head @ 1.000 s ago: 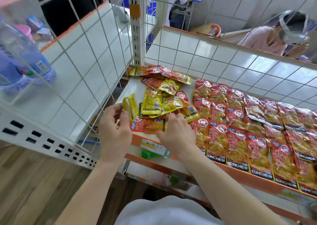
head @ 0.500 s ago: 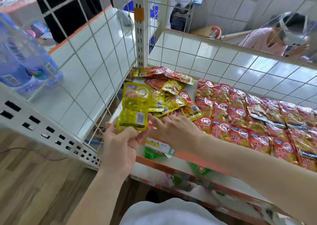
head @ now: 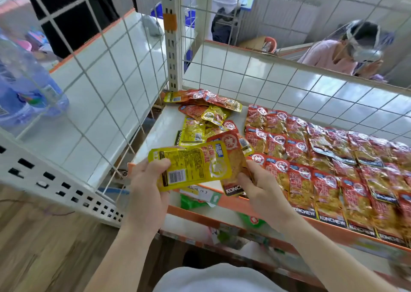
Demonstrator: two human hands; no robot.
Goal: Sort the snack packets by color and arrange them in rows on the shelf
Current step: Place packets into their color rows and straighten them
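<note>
My left hand (head: 148,187) grips yellow snack packets (head: 191,164), held flat above the shelf's front edge with a barcode side up. My right hand (head: 259,189) pinches a red packet (head: 232,158) by its lower end, right beside the yellow ones. On the white shelf (head: 164,129) behind them lies a loose mixed pile of yellow and red packets (head: 200,122). To the right, red packets (head: 322,158) lie in neat overlapping rows across the shelf.
A wire grid (head: 266,80) fences the shelf's back and left side around a slotted upright post (head: 171,46). Blue water bottles (head: 24,84) stand on the shelf at left. A person in pink (head: 342,53) works behind the grid. Green packets (head: 193,201) show on the shelf below.
Both hands have lifted off the pile toward me. The left hand brought up yellow packets and turned them flat; the right hand picked up a red packet from the shelf's front.
</note>
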